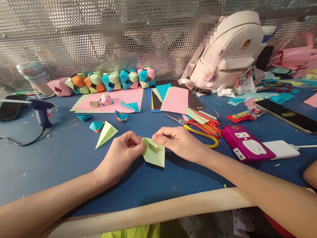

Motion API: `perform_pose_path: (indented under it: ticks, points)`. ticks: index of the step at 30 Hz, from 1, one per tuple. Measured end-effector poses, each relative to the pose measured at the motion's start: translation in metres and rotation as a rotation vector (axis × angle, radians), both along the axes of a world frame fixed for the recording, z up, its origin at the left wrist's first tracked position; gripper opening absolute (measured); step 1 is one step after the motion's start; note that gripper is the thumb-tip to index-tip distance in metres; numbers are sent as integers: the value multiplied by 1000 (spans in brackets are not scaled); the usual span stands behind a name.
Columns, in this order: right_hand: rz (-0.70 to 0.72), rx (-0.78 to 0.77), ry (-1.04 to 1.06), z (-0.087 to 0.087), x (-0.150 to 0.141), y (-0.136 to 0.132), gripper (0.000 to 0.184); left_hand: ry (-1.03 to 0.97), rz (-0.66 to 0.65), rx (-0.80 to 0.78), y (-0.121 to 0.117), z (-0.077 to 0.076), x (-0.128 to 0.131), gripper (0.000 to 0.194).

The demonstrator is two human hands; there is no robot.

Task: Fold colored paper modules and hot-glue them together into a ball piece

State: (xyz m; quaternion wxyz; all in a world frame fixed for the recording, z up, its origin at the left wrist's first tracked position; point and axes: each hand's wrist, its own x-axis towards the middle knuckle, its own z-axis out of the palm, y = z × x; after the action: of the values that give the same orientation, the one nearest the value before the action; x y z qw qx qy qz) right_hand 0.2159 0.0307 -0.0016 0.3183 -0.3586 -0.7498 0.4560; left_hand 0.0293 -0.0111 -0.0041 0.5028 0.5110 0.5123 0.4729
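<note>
Between my two hands is a small piece of pale green paper (pixel 155 157), partly folded along its upper edge. My left hand (pixel 126 149) pinches its left corner between thumb and fingers. On the upper right edge, my right hand (pixel 174 140) grips the same paper with its thumb on top. A folded pale green paper cone shape (pixel 106 134) lies on the table just left of my left hand. Beside it are small blue and orange folded pieces (pixel 96 126).
A row of folded paper balls (pixel 94 82) lines the back. Orange and yellow-handled scissors (pixel 203 128), a purple power strip (pixel 245 144) and a phone (pixel 292 116) lie rightward. A blue glue gun (pixel 41 111) stands left. A pale backpack (pixel 228 54) leans against the mesh.
</note>
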Motion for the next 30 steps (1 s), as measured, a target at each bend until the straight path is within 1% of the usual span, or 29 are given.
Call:
perform_pose_path:
  ticks: [3,7,11,17,22,26,30]
  points:
    - [15,4,-32,-1,3,2,39,-9,-4,-2,1,0,0,20]
    - [60,-66,40,-3,1,5,29,-18,-7,0,1,0,-1,20]
    - [41,-95,121,-6,-2,6,25,-10,-12,4,0,1,0,19]
    - [-12,-120,129,-8,-3,5,32,10,-4,9,-1,1,1,20]
    - [43,-147,144,-6,-2,5,37,-21,-10,9,0,1,0,20]
    - [57,-130,121,-6,-2,5,36,-18,-3,-1,1,1,0,20]
    - [34,-72,92,-5,-3,4,29,-21,-6,-4,1,1,0,20]
